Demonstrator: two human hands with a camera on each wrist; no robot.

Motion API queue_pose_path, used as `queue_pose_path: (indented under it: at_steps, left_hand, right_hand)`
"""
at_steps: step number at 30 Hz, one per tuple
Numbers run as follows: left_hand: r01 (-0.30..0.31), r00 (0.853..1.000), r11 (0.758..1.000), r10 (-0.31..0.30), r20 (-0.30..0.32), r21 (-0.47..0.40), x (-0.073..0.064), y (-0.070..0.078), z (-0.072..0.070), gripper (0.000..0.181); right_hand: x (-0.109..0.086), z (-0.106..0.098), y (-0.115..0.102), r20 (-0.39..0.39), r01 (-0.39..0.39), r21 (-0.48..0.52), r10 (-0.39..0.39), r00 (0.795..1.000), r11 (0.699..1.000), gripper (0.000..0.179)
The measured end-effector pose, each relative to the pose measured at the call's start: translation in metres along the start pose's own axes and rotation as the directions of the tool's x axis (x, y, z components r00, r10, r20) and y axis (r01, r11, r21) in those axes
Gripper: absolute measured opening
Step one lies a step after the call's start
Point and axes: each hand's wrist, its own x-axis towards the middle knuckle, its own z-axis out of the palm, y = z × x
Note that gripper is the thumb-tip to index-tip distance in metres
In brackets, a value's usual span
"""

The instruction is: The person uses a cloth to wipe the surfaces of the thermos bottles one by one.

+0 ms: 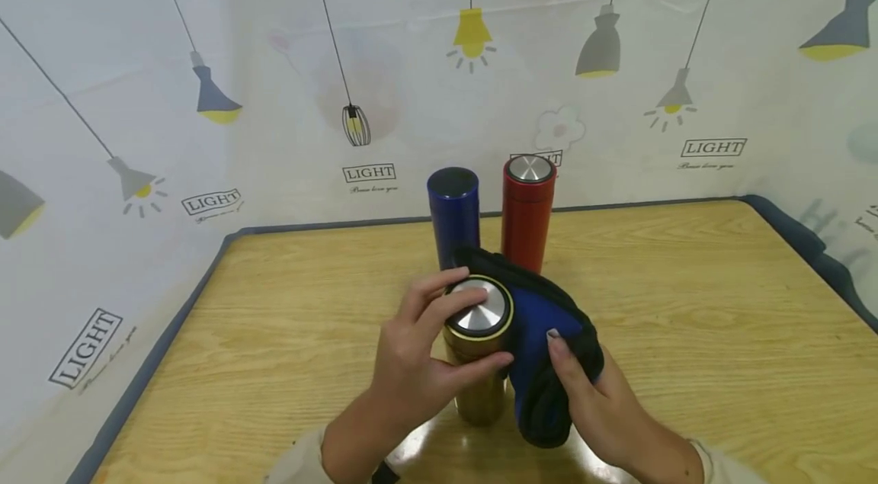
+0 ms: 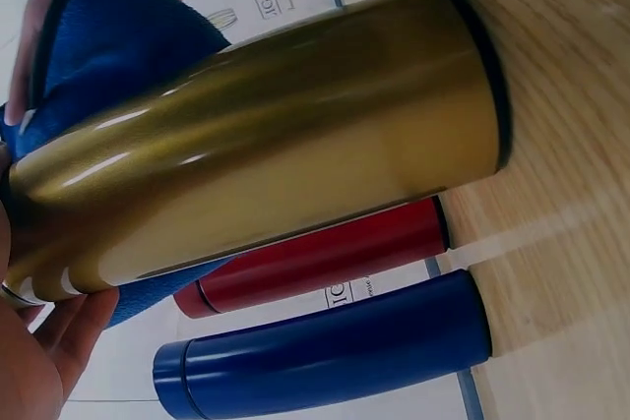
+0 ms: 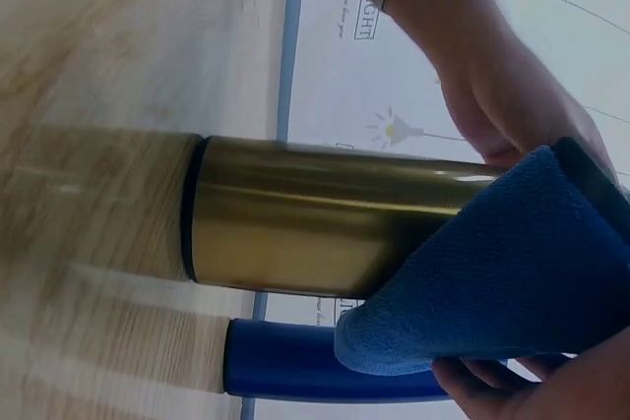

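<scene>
A gold vacuum flask [image 2: 295,115] with a silver disc on its black-rimmed lid [image 1: 485,310] stands upright on the table. My left hand [image 1: 414,354] grips it near the top, with fingers over the lid and the thumb along the near side. Against the flask's right side lies a folded blue cloth [image 3: 482,263] with black edging. My right hand [image 1: 607,411] holds this cloth, thumb on top; its other fingers are mostly hidden in the head view. In the left wrist view, part of the cloth shows behind the flask.
Behind the gold flask stand a blue flask [image 1: 454,221] with a dark top and a red flask [image 1: 528,217] with a silver-topped lid. The wood-grain table [image 1: 295,301] meets a lamp-patterned white sheet [image 1: 411,88] at its back and sides.
</scene>
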Motion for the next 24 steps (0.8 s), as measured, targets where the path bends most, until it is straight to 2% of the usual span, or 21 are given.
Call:
queue_pose_path:
  at_steps: [5,8,10,14,20,24]
  left_hand:
    - [-0.035,0.999,0.999,0.035,-0.023,0.014,-0.002,-0.003,0.002,0.054]
    - [-0.05,0.998,0.999,0.05,-0.035,-0.008,-0.003,-0.004,0.003,0.053]
    - [-0.055,0.998,0.998,0.055,-0.042,-0.017,-0.004,-0.005,0.004,0.053]
    - [-0.076,0.995,0.997,0.074,-0.066,-0.027,-0.005,-0.007,0.006,0.052]
    - [-0.091,0.993,0.996,0.089,-0.081,-0.023,-0.007,-0.01,0.007,0.053]
    - [-0.083,0.994,0.996,0.081,-0.072,-0.027,-0.009,-0.011,0.008,0.053]
  right_hand:
    - [-0.003,0.002,0.002,0.069,-0.003,0.043,0.0,0.998,0.999,0.03]
    - [-0.003,0.005,0.002,0.086,0.004,0.047,-0.008,0.996,0.999,0.029]
    - [-0.001,0.007,0.001,0.087,-0.001,0.016,0.0,0.996,1.0,0.034]
    - [0.0,0.011,0.0,0.076,-0.059,-0.057,0.063,0.995,0.997,0.045]
    - [0.003,0.014,0.006,0.036,-0.178,-0.179,0.187,0.982,0.968,0.022]
    - [0.004,0.014,0.008,0.04,-0.228,-0.154,0.236,0.971,0.961,0.019]
